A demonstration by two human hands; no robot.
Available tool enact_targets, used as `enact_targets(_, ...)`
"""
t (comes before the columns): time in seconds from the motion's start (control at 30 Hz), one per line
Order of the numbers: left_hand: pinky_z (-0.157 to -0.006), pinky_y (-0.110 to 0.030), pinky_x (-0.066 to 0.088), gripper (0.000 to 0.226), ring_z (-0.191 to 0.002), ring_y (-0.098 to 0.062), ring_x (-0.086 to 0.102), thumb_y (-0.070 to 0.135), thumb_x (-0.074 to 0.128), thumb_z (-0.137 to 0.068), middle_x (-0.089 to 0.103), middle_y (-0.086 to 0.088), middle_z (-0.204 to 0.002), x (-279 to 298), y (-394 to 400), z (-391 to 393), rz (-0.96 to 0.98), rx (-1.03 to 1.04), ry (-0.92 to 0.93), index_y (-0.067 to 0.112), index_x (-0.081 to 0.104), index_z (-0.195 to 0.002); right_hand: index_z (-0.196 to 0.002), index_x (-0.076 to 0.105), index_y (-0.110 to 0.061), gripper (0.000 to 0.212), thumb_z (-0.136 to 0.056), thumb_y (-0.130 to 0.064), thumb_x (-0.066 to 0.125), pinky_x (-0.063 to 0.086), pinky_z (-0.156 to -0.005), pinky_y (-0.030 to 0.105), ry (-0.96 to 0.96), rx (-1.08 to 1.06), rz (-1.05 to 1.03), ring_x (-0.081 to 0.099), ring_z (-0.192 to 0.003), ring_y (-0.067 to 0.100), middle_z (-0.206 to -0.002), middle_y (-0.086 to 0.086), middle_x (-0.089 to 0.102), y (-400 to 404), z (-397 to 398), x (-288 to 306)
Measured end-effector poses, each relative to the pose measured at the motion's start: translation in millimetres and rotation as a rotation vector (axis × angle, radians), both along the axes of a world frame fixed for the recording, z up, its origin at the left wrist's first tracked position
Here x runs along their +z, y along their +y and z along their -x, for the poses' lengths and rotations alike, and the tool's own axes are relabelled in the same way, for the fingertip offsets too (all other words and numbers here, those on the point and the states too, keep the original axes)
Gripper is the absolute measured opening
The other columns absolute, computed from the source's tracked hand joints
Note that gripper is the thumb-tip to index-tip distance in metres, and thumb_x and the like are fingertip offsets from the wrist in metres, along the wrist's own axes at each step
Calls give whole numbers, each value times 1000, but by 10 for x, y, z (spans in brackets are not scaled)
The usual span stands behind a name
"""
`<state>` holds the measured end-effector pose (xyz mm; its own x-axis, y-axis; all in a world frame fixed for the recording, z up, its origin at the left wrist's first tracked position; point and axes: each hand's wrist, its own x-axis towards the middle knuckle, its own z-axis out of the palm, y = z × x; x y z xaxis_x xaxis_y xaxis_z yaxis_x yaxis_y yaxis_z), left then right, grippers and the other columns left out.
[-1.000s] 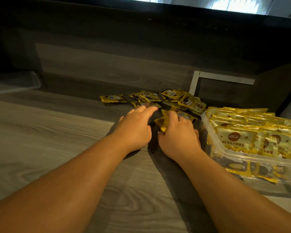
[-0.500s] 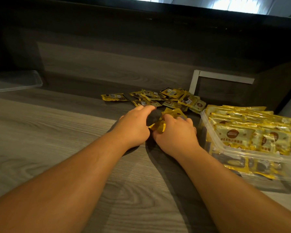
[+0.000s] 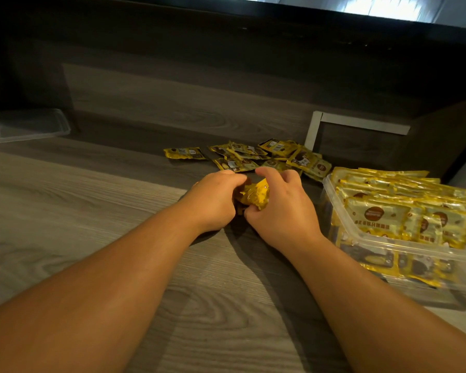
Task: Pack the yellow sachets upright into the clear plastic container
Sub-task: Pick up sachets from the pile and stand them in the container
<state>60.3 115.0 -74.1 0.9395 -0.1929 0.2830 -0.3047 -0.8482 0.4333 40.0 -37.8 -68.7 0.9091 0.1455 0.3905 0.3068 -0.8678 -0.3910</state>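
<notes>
My left hand (image 3: 214, 200) and my right hand (image 3: 281, 208) meet over the wooden table, both curled round a small bunch of yellow sachets (image 3: 254, 196) held between them. Just beyond my hands lies a loose pile of yellow sachets (image 3: 275, 157), flat on the table, with one single sachet (image 3: 184, 153) apart at its left. To the right stands the clear plastic container (image 3: 388, 246), holding several rows of yellow sachets (image 3: 404, 208) standing upright; a few more lie flat against its front wall.
A clear plastic lid (image 3: 27, 127) lies at the far left of the table. A white L-shaped frame (image 3: 334, 125) stands against the dark back panel behind the pile. Bare wooden tabletop (image 3: 78, 211) stretches to the left of my arms.
My hands have closed together and drawn back slightly from the pile, gathering sachets that lay under my right hand into a bunch lifted between both hands.
</notes>
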Motion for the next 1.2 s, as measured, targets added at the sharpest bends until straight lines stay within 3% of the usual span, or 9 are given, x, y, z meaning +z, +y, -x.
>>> enact_targets(0.17, -90, -28, 43, 33, -109, -17, 54, 4, 56, -94, 57, 1, -116, 37, 5, -16, 135, 72, -108, 20, 71, -119, -144, 41, -34, 64, -85, -31, 66, 42, -81, 23, 1, 23, -352, 44, -105, 3, -136, -7, 47, 4, 6, 31)
enact_targets(0.3, -87, -31, 51, 12, -101, -10, 60, 21, 68, -92, 65, 10, -104, 56, -17, 6, 472, 123, -175, 33, 69, -95, -143, 46, -34, 46, -99, -25, 53, 51, -65, 8, 68, 97, -846, 61, -81, -12, -102, -16, 61, 15, 78, 89)
enact_targets(0.4, -83, -42, 60, 1, -91, -11, 70, 29, 68, -93, 73, 7, -93, 79, -18, 18, 718, 87, -132, 28, 69, -92, -140, 51, -36, 41, -101, -25, 45, 56, -93, 35, 235, 75, -1237, 63, -108, 5, -125, -9, 60, 37, 49, 131)
enact_targets(0.53, -80, -46, 62, 5, -88, -13, 73, 29, 67, -94, 76, 4, -91, 106, -7, 37, 888, 118, -89, 28, 70, -90, -127, 63, -25, 31, -101, -32, 47, 56, -91, 50, 504, 139, -1756, 73, -99, 26, -113, 7, 74, 13, 39, 189)
enact_targets(0.63, -79, -47, 62, 6, -88, -13, 73, 27, 69, -93, 76, 4, -91, 122, 7, 47, 937, 150, -93, 30, 69, -88, -129, 60, -15, 42, -97, -42, 54, 51, -97, 51, 658, 278, -1728, 71, -104, 31, -113, 12, 74, -9, 89, 206)
enact_targets(0.73, -77, -43, 63, 6, -87, -9, 73, 27, 69, -93, 75, 6, -92, 132, 17, 54, 922, 176, -118, 31, 67, -89, -131, 57, -13, 40, -91, -17, 64, 55, -90, 47, 668, 277, -1559, 72, -101, 31, -113, 13, 73, -3, 86, 176)
enact_targets(0.83, -78, -41, 62, 8, -89, -9, 71, 25, 68, -93, 73, 6, -94, 154, 22, 87, 883, 179, -147, 32, 65, -91, -105, 68, -17, 16, -96, -9, 57, 59, -82, 42, 617, 224, -1479, 75, -89, 25, -97, 8, 77, 7, 98, 196)
enact_targets(1.03, -80, -31, 59, 17, -90, -4, 66, 24, 70, -91, 69, 12, -95, 243, -7, 255, 570, 106, -255, 23, 67, -107, -116, 69, -21, 20, -101, -21, 56, 62, -80, 40, 378, 231, -1199, 74, -93, 15, -99, -2, 77, 36, 204, 265)
enact_targets(1.2, -91, -22, 51, 40, -107, -6, 61, 19, 73, -88, 66, 11, -116, 545, -146, 454, 417, 34, -342, 27, 64, -126, -87, 64, -41, 22, -96, -20, 63, 61, -78, 34, 81, 187, -946, 70, -84, 2, -88, -14, 73, -21, 341, 507)
